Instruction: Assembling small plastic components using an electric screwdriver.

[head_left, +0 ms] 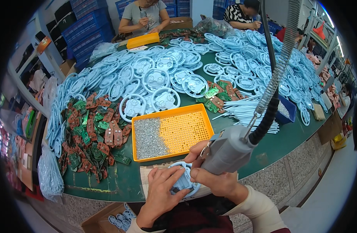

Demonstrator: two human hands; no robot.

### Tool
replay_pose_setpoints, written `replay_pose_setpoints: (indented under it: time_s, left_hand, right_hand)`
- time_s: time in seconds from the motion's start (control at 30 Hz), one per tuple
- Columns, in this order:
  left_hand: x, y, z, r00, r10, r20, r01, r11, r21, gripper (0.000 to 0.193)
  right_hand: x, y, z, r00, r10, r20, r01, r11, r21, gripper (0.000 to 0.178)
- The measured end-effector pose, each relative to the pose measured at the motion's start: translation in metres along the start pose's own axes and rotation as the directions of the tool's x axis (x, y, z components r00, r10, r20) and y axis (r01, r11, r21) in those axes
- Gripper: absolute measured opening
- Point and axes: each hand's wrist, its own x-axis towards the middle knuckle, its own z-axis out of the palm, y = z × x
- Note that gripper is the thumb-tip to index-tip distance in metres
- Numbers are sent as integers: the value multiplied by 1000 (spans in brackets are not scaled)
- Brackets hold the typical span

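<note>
Wheel (182, 181): light blue | power screwdriver (229, 151): grey | tray (171, 157): yellow-orange | screws (148, 138): silver | boards (94, 130): brown, green | tabletop (271, 145): dark green | co-worker's shirt (234, 14): black-white striped

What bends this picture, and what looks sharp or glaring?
Head view: fisheye distortion bows the near edge of the green worktable and leaves black corners; head view: the gray electric screwdriver looks fairly sharp; head view: a light tube at upper right glares white.
</note>
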Motion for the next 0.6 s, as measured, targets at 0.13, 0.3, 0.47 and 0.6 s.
replay_pose_setpoints:
  time_s: [0.13,0.3,0.47,0.6]
  left_hand:
    - [0,0,0,1000,0,5,0,1000,3,59]
    - [0,0,-1,1000,2,4,-2,1000,-1,59]
    - [0,0,0,1000,5,5,-5,1000,3,59]
    - [0,0,-1,1000,4,4,-4,1000,6,59]
  right_hand:
    - [1,-4,3,1000,-11,-6,10,999,-46,34]
    - [1,-3,3,1000,-27,6,27,999,-47,34]
    - [1,-2,2,999,-32,3,32,998,-46,34]
    - [-1,3,-3,1000,-20,6,20,1000,6,40]
